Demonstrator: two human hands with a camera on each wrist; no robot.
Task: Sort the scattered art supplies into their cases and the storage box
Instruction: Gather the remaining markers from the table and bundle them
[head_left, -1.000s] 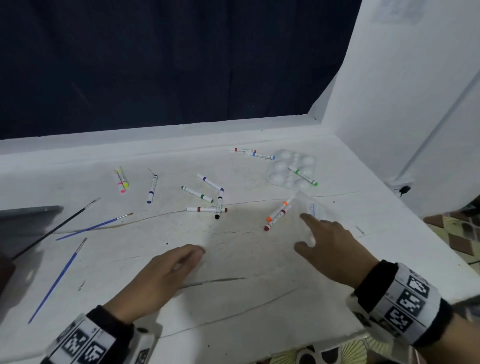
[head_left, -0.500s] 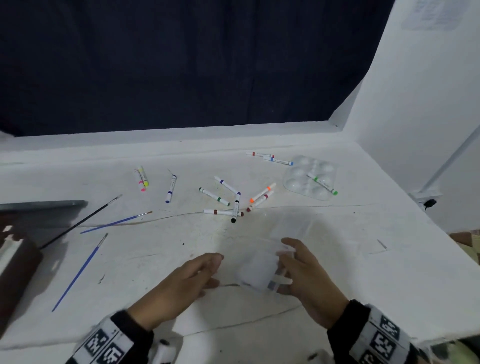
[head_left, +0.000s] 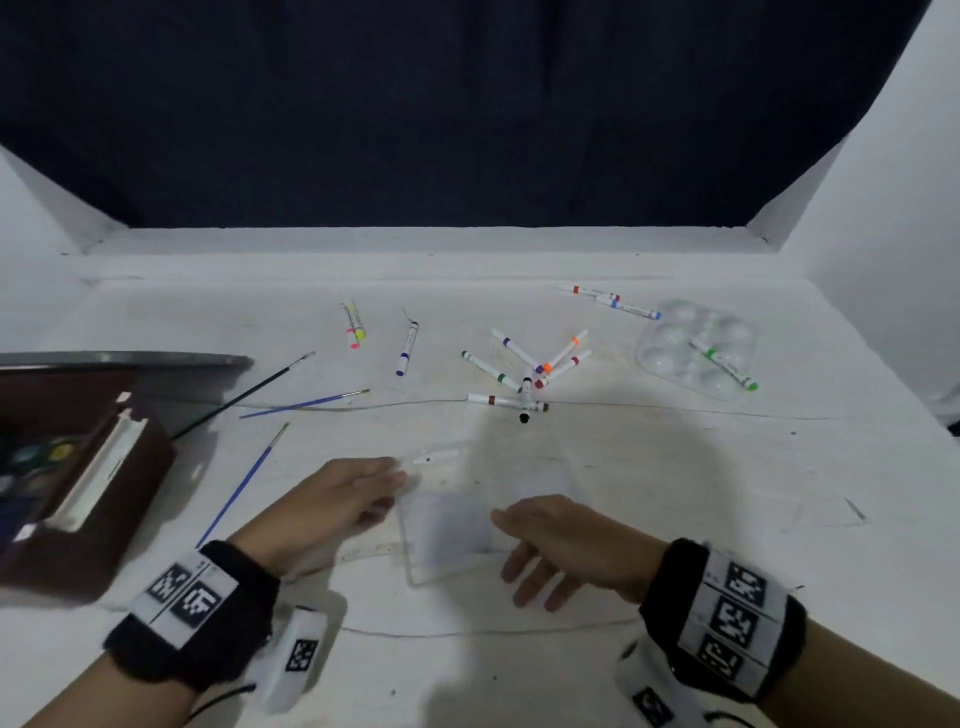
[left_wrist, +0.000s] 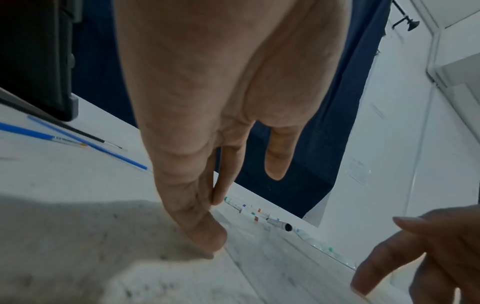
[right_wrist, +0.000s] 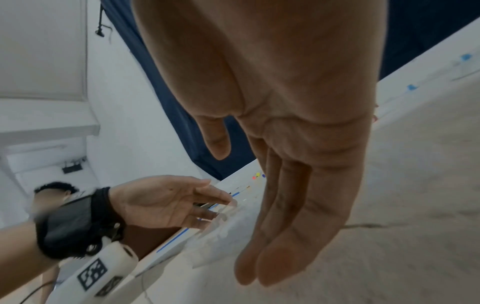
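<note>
A clear plastic pouch (head_left: 447, 525) lies flat on the white table (head_left: 675, 519), near the front and between my hands. My left hand (head_left: 389, 483) touches the pouch's left edge with straight fingers. My right hand (head_left: 511, 556) is spread over its right part, fingers extended and holding nothing. Several markers (head_left: 524, 379) lie in a loose pile behind the pouch. A blue marker (head_left: 407, 348) and two highlighters (head_left: 353, 325) lie further left. Three brushes (head_left: 306, 404) lie on the left. In the left wrist view my left fingertips (left_wrist: 207, 236) press down on the surface.
A brown storage box (head_left: 104, 499) with paint pots inside stands open at the left edge. A clear palette (head_left: 675, 338) at the back right carries a green marker (head_left: 724, 364). Two more markers (head_left: 613, 301) lie behind it. White walls close in the right side and the back.
My right hand dragged the clear pouch from the right side to the front centre and released it. It now lies flat, and my left hand has come up to its left edge.
</note>
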